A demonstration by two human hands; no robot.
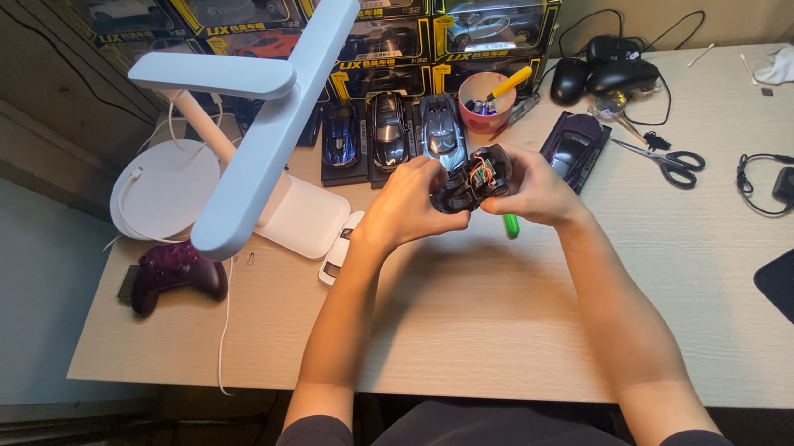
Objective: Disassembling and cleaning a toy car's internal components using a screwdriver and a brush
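We hold a small black toy car chassis [472, 179] in both hands above the middle of the counter [481, 292]. Its body shell is off, and coloured wires and small parts show inside it. Our left hand [407, 205] wraps around its left end, fingers curled over the top and thumb toward us. Our right hand [537, 190] closes on its right end, fingers bent around the far side. A green pen-like tool [511, 225] pokes out just beneath the right hand; we cannot tell whether that hand grips it or it lies on the counter.

Just behind the chassis stand three model cars in a row on dark bases: a blue one [341, 133], a black one [389, 129] and a silver-blue one [441, 129]. A dark purple model car [576, 146] sits to the right of them. A pink cup [486, 100] with a yellow-handled tool stands behind. Scissors [668, 160] lie further right, near two black computer mice [596, 73]. A white desk lamp [255, 111] reaches over the left side, and a purple game controller [174, 272] lies near the left edge. Boxed toy cars [483, 11] are stacked against the wall.
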